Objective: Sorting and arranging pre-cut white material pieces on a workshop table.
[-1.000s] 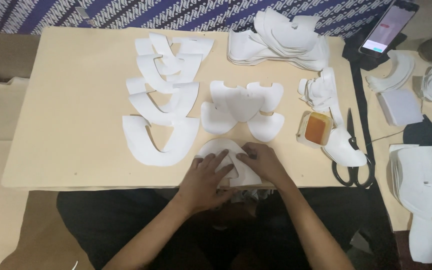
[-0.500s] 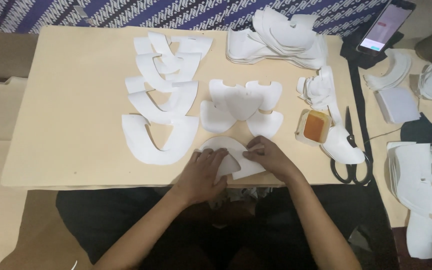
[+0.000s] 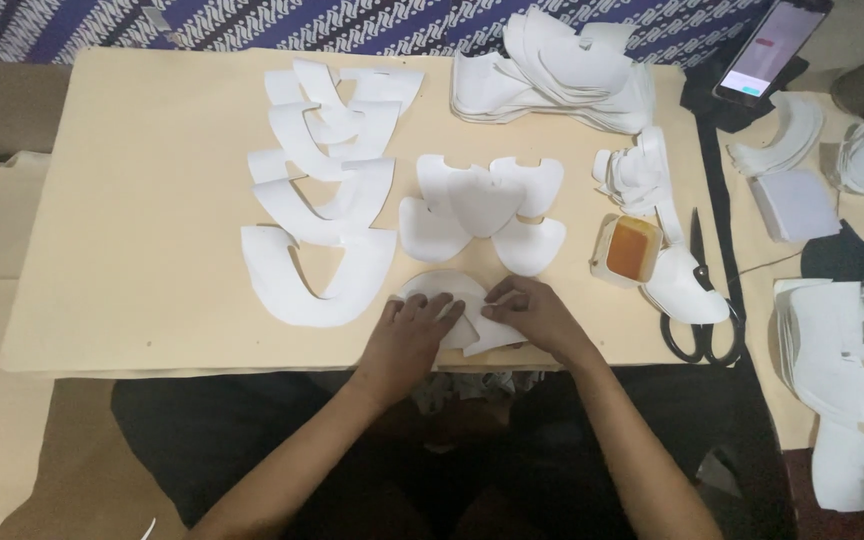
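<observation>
- Head view: a pale cream board (image 3: 152, 250) serves as the worktop, lying over a dark floor area, with a blue-and-white patterned cloth (image 3: 252, 25) along the far edge.
- The left hand (image 3: 407, 335) lies palm down at the near edge of the board, fingers spread narrowly and pressing flat on a rounded white cut piece (image 3: 442, 290).
- The right hand (image 3: 532, 315) rests just beside it, fingers curled low and pinching the edge of a second white piece (image 3: 492, 338) that overlaps the rounded one; both pieces lie on the board between the two hands, touching them.
- Just beyond the hands, a cluster of small white shield-shaped pieces (image 3: 482, 205) lies overlapped in the middle of the board.
- To the left of that cluster, a column of white crescent-shaped pieces (image 3: 327, 190) runs from the far edge toward the near one, the largest U-shaped piece (image 3: 317, 280) nearest the left hand.
- At the far right corner of the board sits a tall stack of white curved pieces (image 3: 562, 70).
- Near the right edge, a small open tub of orange paste (image 3: 632, 248) stands just beside a pair of black-handled scissors (image 3: 697, 315), with a white piece lying across the blades.
- Off the board to the right, a phone (image 3: 772, 50) with a lit screen lies on dark cloth, and further white pieces (image 3: 832, 340) are heaped nearby.
</observation>
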